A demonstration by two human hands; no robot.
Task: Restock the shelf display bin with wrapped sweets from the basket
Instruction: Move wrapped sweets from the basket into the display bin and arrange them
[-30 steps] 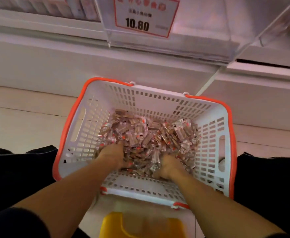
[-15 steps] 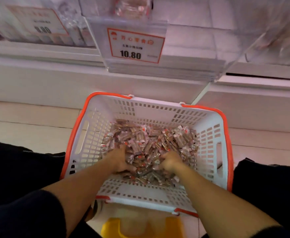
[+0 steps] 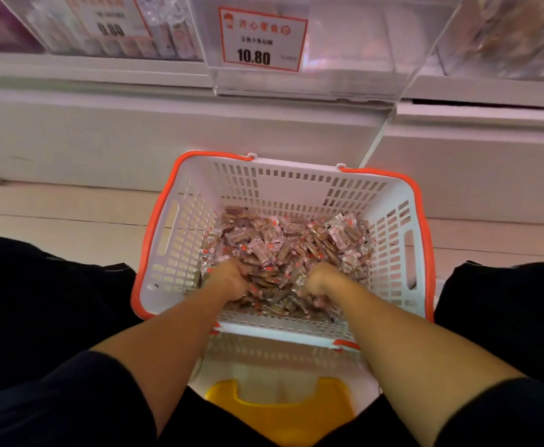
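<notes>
Both hands are down in the pile: my left hand [image 3: 232, 280] is digging into the near left of the wrapped sweets [image 3: 283, 250], fingers curling round a clump of them, and my right hand [image 3: 317, 280] is doing the same just beside it, knuckles up, fingertips buried so I cannot tell how much each one is holding. The sweets are lying heaped across the floor of the basket [image 3: 180, 240], a white slotted one with an orange rim, which is sitting on the floor between my knees, right in front of the shelf base. Above it the display bin [image 3: 344, 59] is jutting out from the shelf, clear-walled, with a price tag [image 3: 262, 40] reading 10.80 on its front. I'm judging this as the scooping step, with the load not yet lifted. Next I'm going to need to close both fists snugly, bring them up over the far rim of the basket and clear of the bin's front lip, then let go inside it; loose wrappers look slippery, so some may spill on the way up. A yellow thing [image 3: 280, 404] is sitting near my feet.
</notes>
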